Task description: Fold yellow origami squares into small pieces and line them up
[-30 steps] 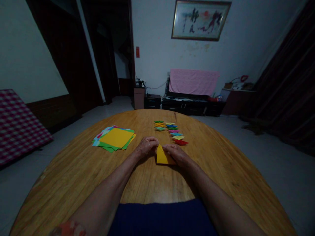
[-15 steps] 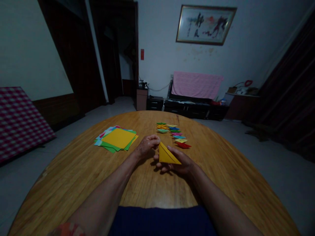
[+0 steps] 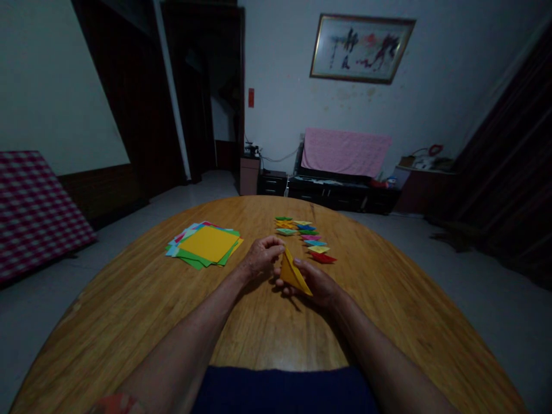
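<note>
**Yellow folded paper (image 3: pixel 293 276) between two hands, over a round wooden table (image 3: pixel 388 339)**

We are watching both bare hands working close together near the middle of the tabletop. The left hand (image 3: pixel 261 256) is pinching the paper's upper corner, thumb and fingertips nearly closed. The right hand (image 3: pixel 318 282) is cradling the lower part: its thumb is pressing on the side edge while its curled fingers are showing behind and beneath. The paper is standing tilted, a narrow triangle, its lower point reaching toward the near side.

Beyond the right hand we are noting small boat-shaped paper folds (image 3: pixel 307 232), lying in two rows. The longer row is running toward us and ending in a red one (image 3: pixel 322 259), nearest the right hand. Pink, blue, green and pale yellow ones are lying behind it.

To the left, well apart from the hands, a loose stack of coloured paper sheets (image 3: pixel 194 262) is resting askew, a plain yellow square (image 3: pixel 209 244) lying uppermost and green corners poking out below. Across the room, we are seeing a pink cloth (image 3: pixel 346 151) hanging beneath a framed picture (image 3: pixel 362 49).
</note>
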`<state>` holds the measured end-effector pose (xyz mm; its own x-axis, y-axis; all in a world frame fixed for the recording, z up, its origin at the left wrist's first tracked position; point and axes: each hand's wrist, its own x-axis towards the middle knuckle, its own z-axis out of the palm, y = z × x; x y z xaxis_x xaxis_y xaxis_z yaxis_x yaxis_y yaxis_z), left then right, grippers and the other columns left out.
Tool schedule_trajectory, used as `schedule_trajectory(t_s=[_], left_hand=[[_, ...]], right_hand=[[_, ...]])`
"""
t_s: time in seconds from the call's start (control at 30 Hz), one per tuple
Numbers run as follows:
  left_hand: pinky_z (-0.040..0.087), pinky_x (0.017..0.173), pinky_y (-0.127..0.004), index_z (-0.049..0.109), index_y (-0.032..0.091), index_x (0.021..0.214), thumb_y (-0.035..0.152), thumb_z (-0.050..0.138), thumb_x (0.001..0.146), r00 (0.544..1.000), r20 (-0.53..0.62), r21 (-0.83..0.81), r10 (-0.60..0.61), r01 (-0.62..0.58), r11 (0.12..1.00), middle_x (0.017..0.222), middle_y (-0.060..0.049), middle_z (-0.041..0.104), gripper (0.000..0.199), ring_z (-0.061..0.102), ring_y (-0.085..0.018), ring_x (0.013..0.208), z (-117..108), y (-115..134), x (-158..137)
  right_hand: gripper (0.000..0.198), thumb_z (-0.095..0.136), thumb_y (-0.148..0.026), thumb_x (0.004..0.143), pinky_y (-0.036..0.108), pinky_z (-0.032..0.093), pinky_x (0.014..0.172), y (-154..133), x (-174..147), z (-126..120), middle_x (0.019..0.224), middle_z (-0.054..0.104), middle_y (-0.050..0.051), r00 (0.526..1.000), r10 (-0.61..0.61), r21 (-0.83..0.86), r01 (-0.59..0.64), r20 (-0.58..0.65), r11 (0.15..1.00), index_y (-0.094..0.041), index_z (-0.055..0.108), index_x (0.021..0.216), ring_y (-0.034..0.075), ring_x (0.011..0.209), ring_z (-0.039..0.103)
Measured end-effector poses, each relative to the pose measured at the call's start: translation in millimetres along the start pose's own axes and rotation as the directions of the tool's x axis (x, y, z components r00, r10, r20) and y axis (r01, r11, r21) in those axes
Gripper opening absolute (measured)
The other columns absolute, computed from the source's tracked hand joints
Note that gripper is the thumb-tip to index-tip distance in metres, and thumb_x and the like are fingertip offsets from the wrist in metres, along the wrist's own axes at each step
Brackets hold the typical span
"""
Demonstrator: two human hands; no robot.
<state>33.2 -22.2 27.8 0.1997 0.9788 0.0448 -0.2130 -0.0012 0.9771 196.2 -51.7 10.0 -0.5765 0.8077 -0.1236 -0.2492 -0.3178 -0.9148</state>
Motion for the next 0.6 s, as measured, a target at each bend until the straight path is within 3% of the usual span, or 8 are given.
schedule_trajectory(t_s=[0.17, 0.3, 0.47, 0.6], left_hand=[[0.034, 0.048, -0.020, 0.060, 0.015, 0.078, 0.030, 0.072, 0.060, 0.999, 0.001, -0.027, 0.053, -0.053, 0.998, 0.059, 0.004, 0.054, 0.026, 0.045, -0.007, 0.049, 4, 0, 2], [0.035, 0.049, -0.020, 0.060, 0.014, 0.074, 0.034, 0.074, 0.058, 0.999, 0.046, 0.026, 0.026, -0.027, 0.999, 0.061, 0.002, 0.057, 0.030, 0.049, -0.008, 0.050, 5, 0, 3], [0.036, 0.050, -0.020, 0.059, 0.014, 0.075, 0.035, 0.076, 0.058, 0.998, 0.057, 0.029, 0.004, -0.006, 1.000, 0.061, 0.002, 0.058, 0.032, 0.051, -0.008, 0.052, 5, -6, 3], [0.036, 0.050, -0.020, 0.059, 0.013, 0.073, 0.034, 0.076, 0.058, 0.998, 0.057, 0.013, 0.004, -0.005, 1.000, 0.061, 0.002, 0.057, 0.030, 0.050, -0.008, 0.051, 4, -8, 2]], right_hand=[[0.037, 0.062, -0.045, 0.079, 0.031, 0.052, 0.071, 5, 8, -3, 0.104, 0.067, 0.010, 0.954, -0.223, -0.077, 0.212, -0.200, 0.974, -0.019, 0.063, 0.105, 0.020, 0.081, 0.067], [0.036, 0.068, -0.045, 0.074, 0.030, 0.052, 0.071, 4, 10, -2, 0.094, 0.068, 0.008, 0.885, -0.323, -0.233, 0.254, -0.337, 0.939, -0.019, 0.062, 0.100, 0.019, 0.081, 0.065], [0.034, 0.070, -0.043, 0.071, 0.033, 0.052, 0.073, 3, 13, -3, 0.094, 0.067, 0.007, 0.829, -0.457, -0.458, 0.286, -0.322, 0.842, -0.018, 0.064, 0.093, 0.021, 0.086, 0.064], [0.034, 0.069, -0.043, 0.071, 0.033, 0.051, 0.074, 7, 18, -7, 0.091, 0.068, 0.006, 0.798, -0.499, -0.510, 0.291, -0.337, 0.809, -0.018, 0.064, 0.094, 0.021, 0.083, 0.064]])
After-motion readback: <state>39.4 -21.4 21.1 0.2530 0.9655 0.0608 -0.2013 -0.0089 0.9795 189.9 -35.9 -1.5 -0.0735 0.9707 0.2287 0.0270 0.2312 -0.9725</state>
